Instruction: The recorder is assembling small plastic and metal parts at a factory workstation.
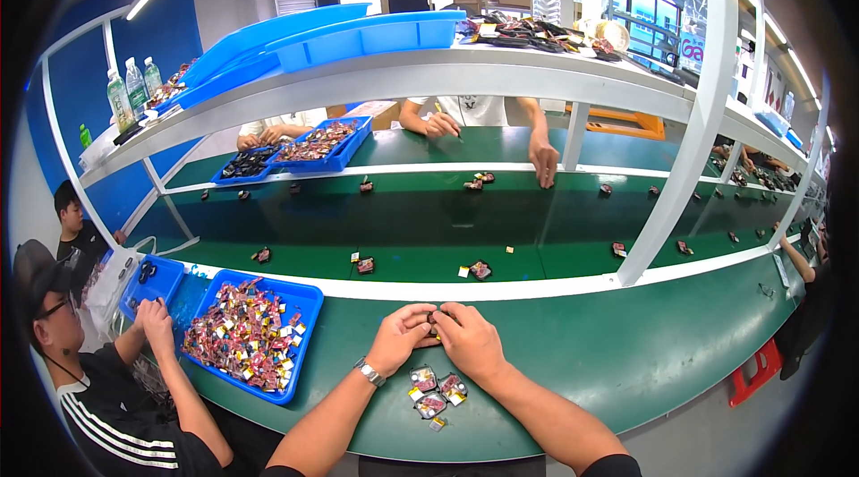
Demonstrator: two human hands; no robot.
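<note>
My left hand (400, 336) and my right hand (472, 345) meet above the green bench, fingertips pinched together. Between them is a small dark electronic part (433, 323), mostly covered by the fingers. On the bench just below my hands lies a cluster of small electronic assemblies (431, 404), dark-rimmed with reddish boards and silver and yellow pieces. A small yellow-and-silver piece (438, 424) sits at the cluster's near side. Left of my hands stands a blue tray (314, 302) heaped with similar reddish boards.
A conveyor belt (420, 226) carrying scattered assemblies runs beyond a white rail (403, 289). A white post (676, 137) rises at right, under an overhead shelf (501, 65) with blue bins. At left, a co-worker (125, 396) handles parts near another blue tray (164, 278). More people work across the belt.
</note>
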